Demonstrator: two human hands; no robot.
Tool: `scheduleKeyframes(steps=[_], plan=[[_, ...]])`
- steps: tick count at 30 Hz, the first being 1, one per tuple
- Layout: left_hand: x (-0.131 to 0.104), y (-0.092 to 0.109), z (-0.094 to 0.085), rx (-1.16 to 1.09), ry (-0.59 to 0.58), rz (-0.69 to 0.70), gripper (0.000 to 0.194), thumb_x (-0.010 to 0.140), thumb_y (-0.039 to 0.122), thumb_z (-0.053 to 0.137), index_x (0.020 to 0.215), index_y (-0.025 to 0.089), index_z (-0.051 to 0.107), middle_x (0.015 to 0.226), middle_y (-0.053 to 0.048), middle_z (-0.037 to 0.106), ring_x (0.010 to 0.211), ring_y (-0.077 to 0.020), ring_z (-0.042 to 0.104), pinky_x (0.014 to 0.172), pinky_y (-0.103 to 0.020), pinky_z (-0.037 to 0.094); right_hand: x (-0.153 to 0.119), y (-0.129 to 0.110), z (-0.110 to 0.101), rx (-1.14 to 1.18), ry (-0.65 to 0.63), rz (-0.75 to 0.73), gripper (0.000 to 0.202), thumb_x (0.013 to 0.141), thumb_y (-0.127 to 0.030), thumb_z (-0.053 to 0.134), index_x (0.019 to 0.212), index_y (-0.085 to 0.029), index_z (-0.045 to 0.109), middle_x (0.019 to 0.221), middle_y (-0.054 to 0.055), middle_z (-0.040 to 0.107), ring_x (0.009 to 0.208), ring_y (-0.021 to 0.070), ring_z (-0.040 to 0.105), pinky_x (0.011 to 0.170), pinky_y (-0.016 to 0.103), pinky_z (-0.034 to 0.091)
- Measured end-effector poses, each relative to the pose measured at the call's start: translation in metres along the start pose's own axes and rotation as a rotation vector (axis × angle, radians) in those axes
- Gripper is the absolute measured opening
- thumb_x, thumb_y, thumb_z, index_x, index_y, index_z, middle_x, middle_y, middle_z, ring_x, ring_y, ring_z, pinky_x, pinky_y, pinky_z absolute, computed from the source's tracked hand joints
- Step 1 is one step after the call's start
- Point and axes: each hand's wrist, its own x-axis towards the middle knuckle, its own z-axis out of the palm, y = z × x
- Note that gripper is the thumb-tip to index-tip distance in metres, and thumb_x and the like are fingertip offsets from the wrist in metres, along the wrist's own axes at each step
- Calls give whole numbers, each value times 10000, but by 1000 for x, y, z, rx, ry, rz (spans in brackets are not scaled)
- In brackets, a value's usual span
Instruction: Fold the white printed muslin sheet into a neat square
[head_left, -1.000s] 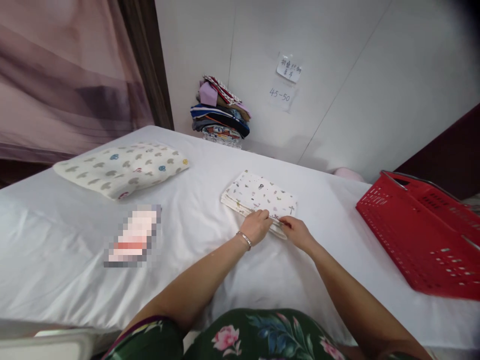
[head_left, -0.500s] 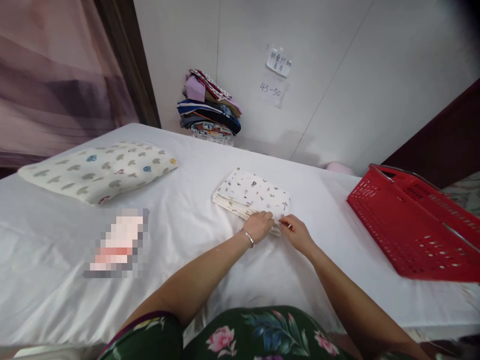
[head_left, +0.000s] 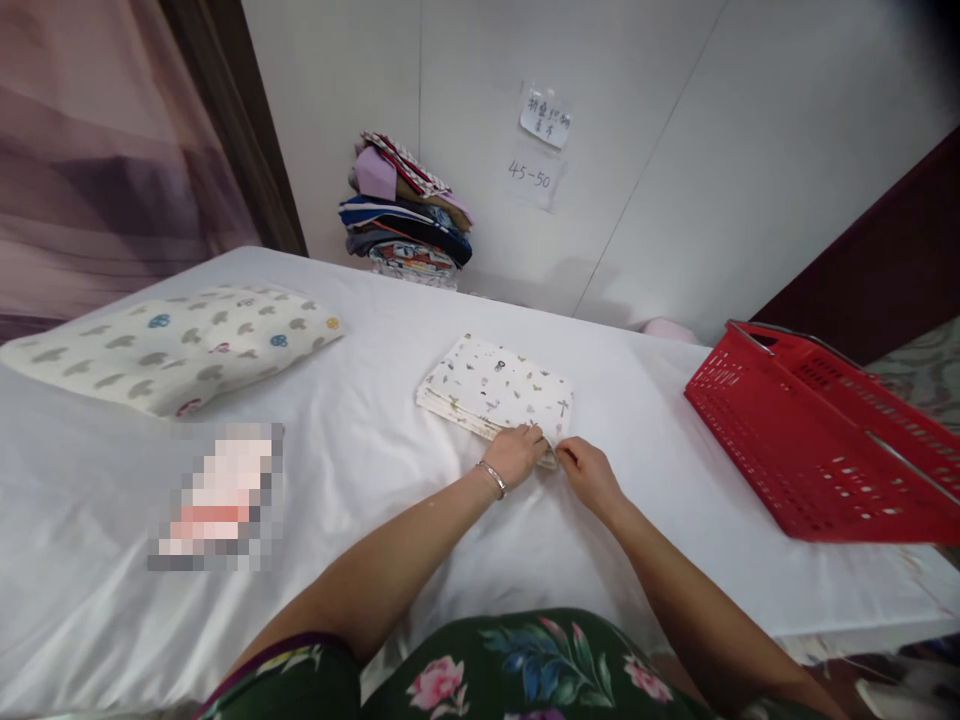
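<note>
A folded white cloth [head_left: 499,380] with small printed figures lies in several layers at the middle of the white-covered table. My left hand [head_left: 514,455], with a bracelet at the wrist, rests on its near edge, fingers curled over the layers. At the cloth's near right corner, my right hand [head_left: 586,472] pinches the edge between thumb and fingertips. The two hands are close together but apart.
A patterned pillow [head_left: 176,345] lies at the left, with a blurred flat object [head_left: 221,495] nearer me. The red basket [head_left: 832,440] stands at the right. Behind the table [head_left: 360,400], folded clothes [head_left: 409,215] are stacked against the wall.
The view has shifted slightly, so most things sit a little further left. My right fingers have closed on the cloth's corner; my left hand stays on its near edge.
</note>
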Motion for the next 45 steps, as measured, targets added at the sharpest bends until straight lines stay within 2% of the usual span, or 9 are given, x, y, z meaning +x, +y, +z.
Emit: scheduleKeyframes(steps=[3, 9, 13, 18, 24, 28, 34, 39, 45], plan=[[5, 3, -4, 16, -56, 21, 179, 852, 215, 407, 867, 181, 582, 861, -56, 555, 785, -158, 535, 618, -266, 395, 1, 10, 2, 93, 78, 53, 190, 811, -275, 399, 772, -190, 565, 753, 18, 588, 685, 139, 531, 656, 260, 413], [16, 9, -8, 0, -145, 48, 155, 821, 164, 438, 870, 183, 583, 829, -52, 607, 748, -162, 577, 579, -257, 392, 21, 43, 12, 505, 97, 503, 324, 770, -310, 463, 1064, -180, 498, 915, 56, 599, 635, 128, 577, 469, 220, 455], [19, 13, -8, -14, -165, 36, 159, 820, 182, 437, 860, 192, 591, 821, -48, 630, 750, -164, 587, 572, -255, 390, 43, 51, 13, 701, 96, 660, 350, 783, -271, 465, 1112, -149, 476, 868, 74, 616, 581, 112, 575, 437, 200, 454], [13, 16, -3, -52, -92, 38, 184, 822, 178, 418, 847, 196, 599, 785, -51, 624, 724, -154, 575, 588, -260, 390, 72, 52, 14, 705, 103, 693, 369, 794, -320, 487, 1121, -150, 488, 808, 59, 624, 551, 107, 566, 459, 215, 479], [-7, 16, 7, -63, 28, 107, 232, 854, 179, 346, 855, 194, 577, 768, -41, 590, 688, -136, 541, 575, -254, 374, 93, 58, 20, 639, 88, 711, 402, 746, -363, 547, 1098, -173, 520, 793, 50, 621, 531, 115, 544, 434, 224, 464], [-14, 16, 9, -84, 32, 93, 235, 856, 180, 345, 843, 199, 579, 736, -37, 569, 676, -124, 524, 580, -246, 368, 97, 61, 22, 620, 72, 717, 352, 751, -344, 528, 1061, -178, 541, 760, 37, 621, 522, 114, 542, 451, 234, 468], [-13, 19, 10, -100, 21, 44, 203, 846, 173, 370, 831, 188, 572, 780, -47, 573, 705, -135, 529, 585, -255, 374, 102, 70, 22, 562, 75, 720, 320, 743, -374, 532, 983, -167, 573, 637, 12, 593, 473, 109, 512, 425, 223, 436], [-12, 23, 9, -78, 6, -24, 181, 842, 176, 377, 856, 193, 557, 827, -48, 579, 727, -149, 540, 570, -258, 379, 115, 76, 20, 517, 104, 742, 293, 741, -411, 530, 845, -142, 588, 541, 2, 547, 445, 112, 495, 409, 220, 399], [-5, 23, 10, -57, 10, 1, 159, 840, 171, 382, 864, 188, 539, 822, -43, 575, 733, -159, 546, 557, -261, 383, 135, 82, 19, 471, 169, 743, 273, 698, -406, 569, 706, -134, 584, 462, -11, 500, 400, 105, 451, 386, 214, 340]])
